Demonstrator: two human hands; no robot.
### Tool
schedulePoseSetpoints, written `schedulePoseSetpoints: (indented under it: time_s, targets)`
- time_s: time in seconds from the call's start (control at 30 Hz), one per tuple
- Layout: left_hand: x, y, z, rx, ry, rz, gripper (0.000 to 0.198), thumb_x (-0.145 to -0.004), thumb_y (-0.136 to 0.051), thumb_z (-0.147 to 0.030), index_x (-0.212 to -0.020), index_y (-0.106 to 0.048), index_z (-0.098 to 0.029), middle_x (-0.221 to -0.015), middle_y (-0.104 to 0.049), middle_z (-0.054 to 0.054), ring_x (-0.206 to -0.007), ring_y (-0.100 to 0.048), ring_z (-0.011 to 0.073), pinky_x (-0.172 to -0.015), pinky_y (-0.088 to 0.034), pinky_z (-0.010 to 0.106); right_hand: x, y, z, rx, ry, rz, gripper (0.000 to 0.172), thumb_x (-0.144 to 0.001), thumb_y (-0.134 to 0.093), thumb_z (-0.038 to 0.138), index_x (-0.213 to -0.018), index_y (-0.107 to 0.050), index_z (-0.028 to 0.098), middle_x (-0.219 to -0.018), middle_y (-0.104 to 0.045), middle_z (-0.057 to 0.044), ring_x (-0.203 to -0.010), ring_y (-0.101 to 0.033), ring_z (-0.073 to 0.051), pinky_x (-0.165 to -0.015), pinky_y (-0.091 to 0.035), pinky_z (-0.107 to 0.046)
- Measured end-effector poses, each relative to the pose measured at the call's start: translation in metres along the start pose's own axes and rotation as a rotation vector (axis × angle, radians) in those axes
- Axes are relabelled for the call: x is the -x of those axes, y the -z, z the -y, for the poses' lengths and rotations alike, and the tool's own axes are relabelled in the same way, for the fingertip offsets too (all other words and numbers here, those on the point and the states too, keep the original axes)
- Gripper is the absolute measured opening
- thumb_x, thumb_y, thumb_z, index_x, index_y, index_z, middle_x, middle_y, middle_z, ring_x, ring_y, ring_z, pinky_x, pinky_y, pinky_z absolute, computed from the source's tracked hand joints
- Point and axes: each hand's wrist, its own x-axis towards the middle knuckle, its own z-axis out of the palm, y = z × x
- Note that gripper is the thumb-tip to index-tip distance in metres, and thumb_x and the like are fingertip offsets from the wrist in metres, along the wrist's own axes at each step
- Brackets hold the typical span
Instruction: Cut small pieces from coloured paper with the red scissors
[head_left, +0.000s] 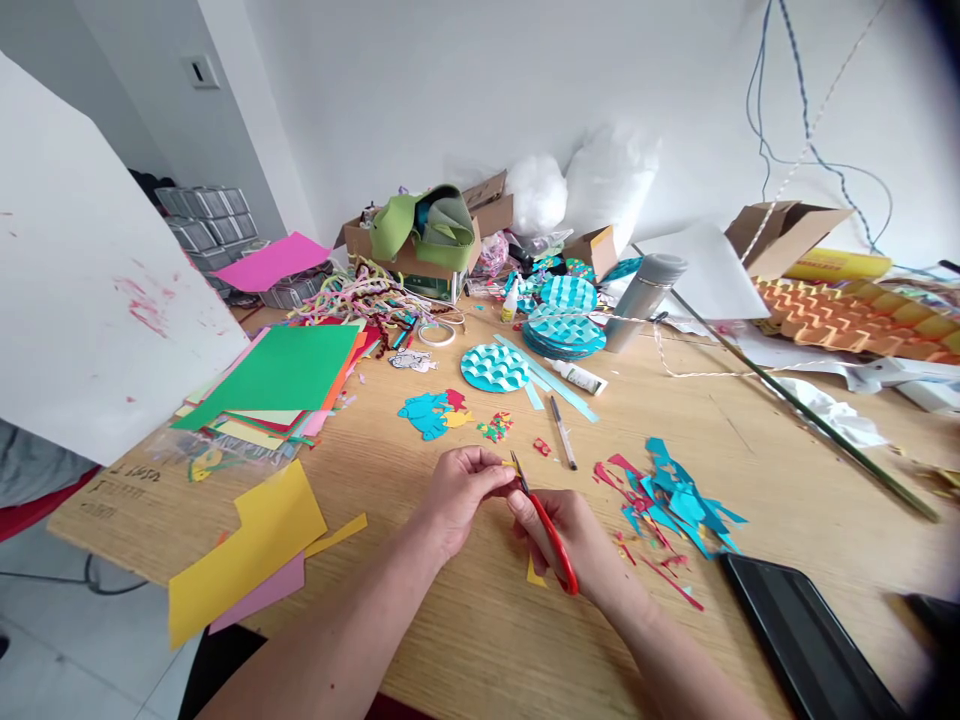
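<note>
My right hand [559, 525] is closed on a pair of red-handled scissors [553, 535], whose blades point up and away toward my left fingertips. Pinched in my left hand [469, 490] is a small yellow paper piece [509, 464], mostly covered by the fingers. Under my right hand a yellow paper scrap [535, 572] shows on the table. Beyond my hands lie blue fish-shaped cutouts [426, 414] with red and yellow ones, and a small heap of multicoloured paper bits [496, 427]. A woven blue-and-white paper disc [495, 368] sits farther back.
Blue and red offcuts [679, 495] and a black phone-like device [802, 630] lie to the right. A pen [562, 432] and glue tube [579, 377] are ahead. Coloured sheets [277, 375] and yellow paper [255, 550] are at left. A grey flask [645, 300] stands behind.
</note>
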Motion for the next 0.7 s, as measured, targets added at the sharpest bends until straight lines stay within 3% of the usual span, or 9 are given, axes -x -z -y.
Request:
schedulePoseSetpoints:
  time_s: [0.7]
  targets:
    - [-0.0008, 0.0024, -0.0037, -0.033, 0.016, 0.037, 0.02, -0.054, -0.076, -0.022, -0.061, -0.06, -0.013, -0.063, -0.067, 0.004, -0.06, -0.06, 0.0119, -0.063, -0.046, 0.024, 0.0028, 0.0019, -0.0021, 0.011, 0.001, 0.015, 0.056, -0.082, -0.049, 0.067, -0.058, -0.051, 0.016, -0.038, -0.051, 0.001, -0.033, -0.045, -0.009, -0.037, -0.029, -0.018]
